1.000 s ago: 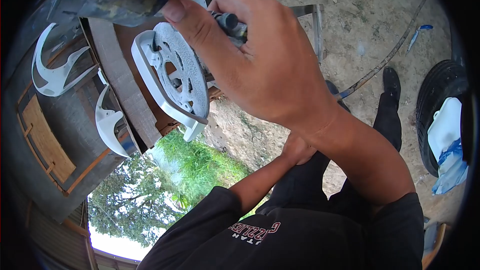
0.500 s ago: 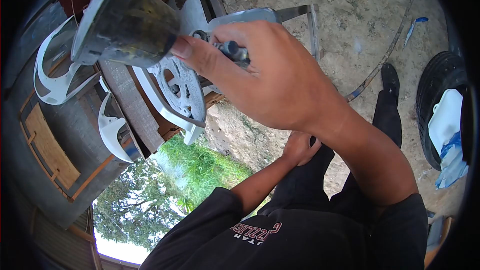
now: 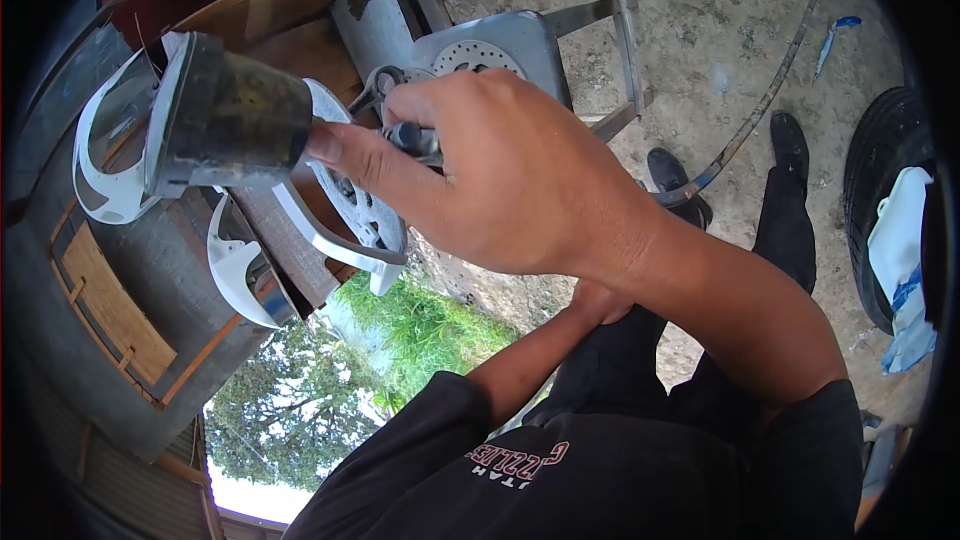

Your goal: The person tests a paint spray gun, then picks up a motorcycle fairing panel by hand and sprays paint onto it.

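My right hand (image 3: 500,170) is raised in front of me, wrapped round a paint spray gun with a dark, stained cup (image 3: 240,115). The thumb lies along the cup's base, and the hand hides most of the gun's body. Just beyond the gun are a pale grey part with cutouts (image 3: 390,228) and a white curved strip (image 3: 335,243), at the edge of a wooden bench. Low by my thigh is my left hand (image 3: 603,302); the right forearm covers its fingers.
A perforated disc (image 3: 460,55) lies on a grey stool (image 3: 535,40). White curved panels (image 3: 100,195) (image 3: 235,265) are at the left. A hose (image 3: 760,115) crosses the dirt floor. To the right is a tyre (image 3: 870,170) with a white container (image 3: 900,230).
My right hand and the spray gun have shifted left and slightly down. The view has moved, showing more of the stool, its disc and my shoe. My left hand is now more covered.
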Demonstrator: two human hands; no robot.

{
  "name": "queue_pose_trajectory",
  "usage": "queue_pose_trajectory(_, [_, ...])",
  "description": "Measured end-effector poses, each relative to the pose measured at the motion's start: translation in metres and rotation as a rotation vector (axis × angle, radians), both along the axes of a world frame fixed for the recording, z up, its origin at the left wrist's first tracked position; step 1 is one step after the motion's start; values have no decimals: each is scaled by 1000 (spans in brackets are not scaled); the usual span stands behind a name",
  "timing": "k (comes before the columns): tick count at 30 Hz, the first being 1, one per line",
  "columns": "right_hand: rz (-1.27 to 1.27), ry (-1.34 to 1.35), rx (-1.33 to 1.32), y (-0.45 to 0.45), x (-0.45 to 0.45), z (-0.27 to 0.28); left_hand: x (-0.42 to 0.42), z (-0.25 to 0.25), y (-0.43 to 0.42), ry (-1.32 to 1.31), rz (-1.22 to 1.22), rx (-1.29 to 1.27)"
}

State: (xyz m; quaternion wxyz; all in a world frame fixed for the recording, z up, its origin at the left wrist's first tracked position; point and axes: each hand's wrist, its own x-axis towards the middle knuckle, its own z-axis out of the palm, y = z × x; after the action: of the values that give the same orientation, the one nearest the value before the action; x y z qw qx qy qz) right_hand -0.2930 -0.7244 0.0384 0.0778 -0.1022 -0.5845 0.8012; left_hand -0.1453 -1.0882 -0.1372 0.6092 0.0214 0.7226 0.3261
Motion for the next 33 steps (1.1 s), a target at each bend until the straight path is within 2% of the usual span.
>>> queue_pose_trajectory(2, [40,0,-29,1,0,0,1,-2,-7,14,8,-12])
queue_pose_trajectory(8, [-189,66,43,-1,-17,-9,2,-6,4,120,-33,-22])
queue_pose_trajectory(10, [-232,107,-17,-1,-16,-12,1,-7,15,185,-65,-40])
queue_pose_trajectory(12, [-264,133,-41,6,-14,-12,-5,0,29,340,-205,-34])
queue_pose_trajectory(14, [-257,109,-43,17,-4,-1,-14,33,64,582,-446,-19])
queue_pose_trajectory(15, [-239,83,-49,24,1,7,-6,20,54,581,-449,5])
queue_pose_trajectory(18, [-162,-6,-86,42,22,49,1,42,67,581,-397,-90])
queue_pose_trajectory(22, [-175,-39,-115,23,46,71,19,43,50,487,-339,-200])
queue_pose_trajectory(27, [-51,-100,76,21,97,77,63,46,-2,554,-19,35])
queue_pose_trajectory(29, [-34,-127,70,16,117,78,79,58,-19,521,39,46])
queue_pose_trajectory(32, [131,-300,-13,28,126,92,88,92,-35,379,30,8])
queue_pose_trajectory(33, [184,-317,47,34,122,92,92,97,-42,312,4,3])
